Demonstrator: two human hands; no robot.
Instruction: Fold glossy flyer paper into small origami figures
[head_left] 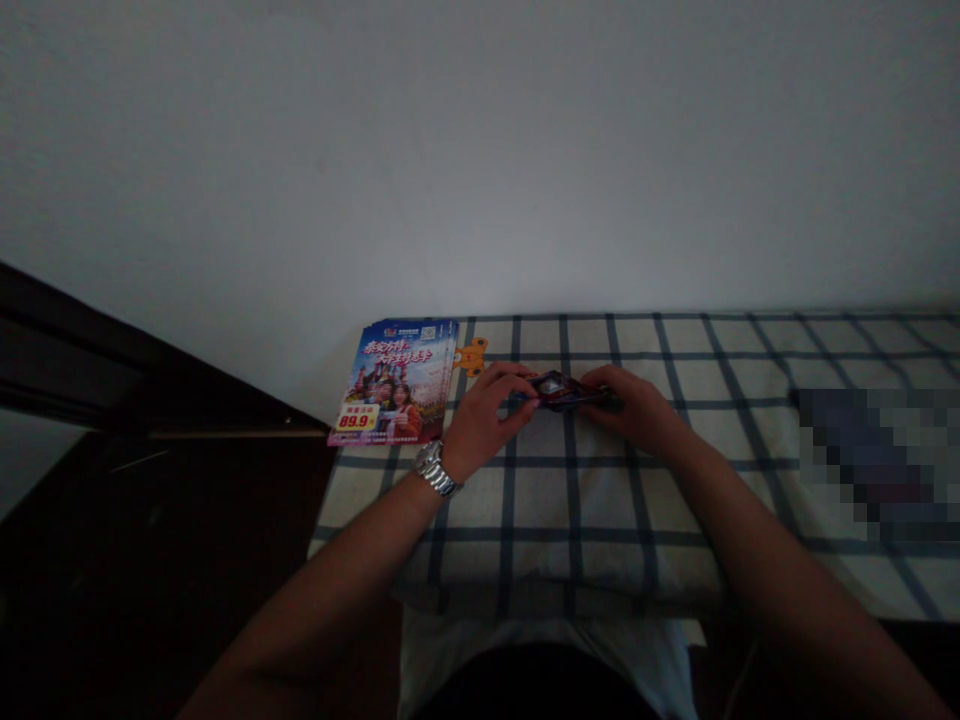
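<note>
Both my hands meet over a checked cloth and hold one small dark folded paper piece between them. My left hand, with a metal watch on the wrist, pinches the piece's left end. My right hand grips its right end with curled fingers. The piece has a purple and red print and a pale patch in its middle. It sits just above the cloth.
A stack of colourful flyers lies at the cloth's far left corner, with a small orange paper figure beside it. A white wall rises behind. Dark wooden furniture stands to the left. A blurred patch covers the right side.
</note>
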